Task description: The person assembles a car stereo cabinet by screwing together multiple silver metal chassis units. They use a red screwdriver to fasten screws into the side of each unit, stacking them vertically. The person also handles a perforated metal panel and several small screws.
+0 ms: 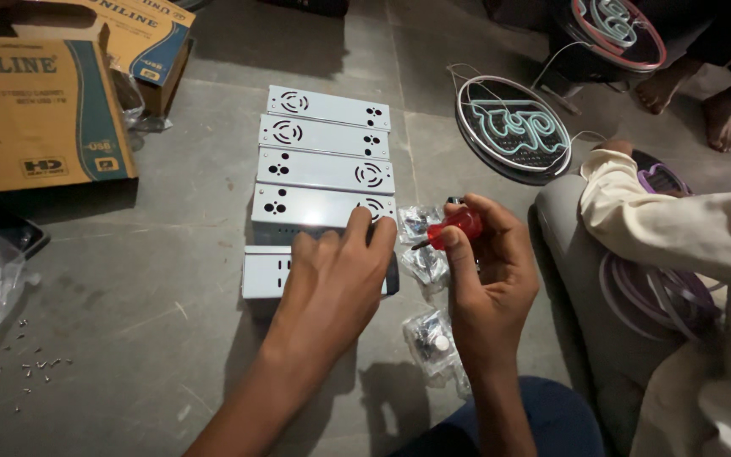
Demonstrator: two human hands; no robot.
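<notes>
Your left hand [332, 275] lies flat, fingers together, on the nearest white metal case [266, 272] on the floor; your right hand [488, 271] fingers clamp a red-handled screwdriver [456, 227], apparently tip leftward.

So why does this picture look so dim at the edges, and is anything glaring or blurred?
Head view: light falls mostly on the white metal boxes, with mild glare on the nearest top; corners fade dark. The left hand casts a shadow on the floor; the right hand looks sharp.
</notes>
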